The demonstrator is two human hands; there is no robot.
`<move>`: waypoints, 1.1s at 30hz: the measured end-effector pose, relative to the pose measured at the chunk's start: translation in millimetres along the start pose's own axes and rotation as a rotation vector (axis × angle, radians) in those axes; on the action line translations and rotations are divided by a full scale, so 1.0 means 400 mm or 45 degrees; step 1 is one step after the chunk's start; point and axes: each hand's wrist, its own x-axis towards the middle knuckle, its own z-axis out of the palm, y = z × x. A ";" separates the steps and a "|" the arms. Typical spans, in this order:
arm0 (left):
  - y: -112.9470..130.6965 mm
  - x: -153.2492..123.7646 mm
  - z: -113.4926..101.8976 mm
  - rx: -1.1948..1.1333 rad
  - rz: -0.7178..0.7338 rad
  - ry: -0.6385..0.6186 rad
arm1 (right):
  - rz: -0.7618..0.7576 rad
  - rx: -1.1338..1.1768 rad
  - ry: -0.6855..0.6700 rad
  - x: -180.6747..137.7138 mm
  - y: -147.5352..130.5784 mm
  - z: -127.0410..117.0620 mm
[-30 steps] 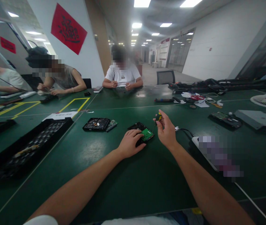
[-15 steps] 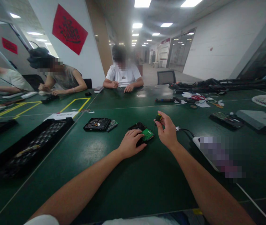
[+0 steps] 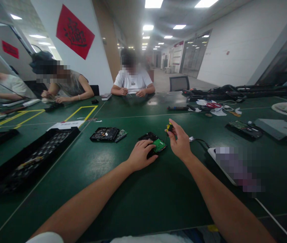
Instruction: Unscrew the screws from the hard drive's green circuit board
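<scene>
A hard drive (image 3: 160,146) with a green circuit board lies on the green table in front of me. Across its left side sits my left hand (image 3: 141,153), fingers bent over the top and thumb along the near edge, gripping it. My right hand (image 3: 180,141) pinches the yellow and black handle of a screwdriver (image 3: 169,127) between thumb and fingers. The thin shaft points down to the drive's right edge; its tip is too small to make out. Left of the drive, another hard drive (image 3: 104,134) rests beside a loose circuit board (image 3: 121,135).
At left lies a long black tray (image 3: 64,143) with small parts inside. A power strip (image 3: 224,168) with a cable is at right, near another drive (image 3: 244,130) and a grey box (image 3: 282,130). Several people sit across the table, one directly opposite (image 3: 133,82).
The screwdriver handle has turned slightly between my right fingers, showing more yellow. My left hand stays put on the drive. The person opposite has raised a hand a little.
</scene>
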 end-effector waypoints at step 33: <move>-0.001 -0.001 0.000 -0.006 -0.001 0.006 | 0.000 0.033 0.005 -0.005 -0.012 0.004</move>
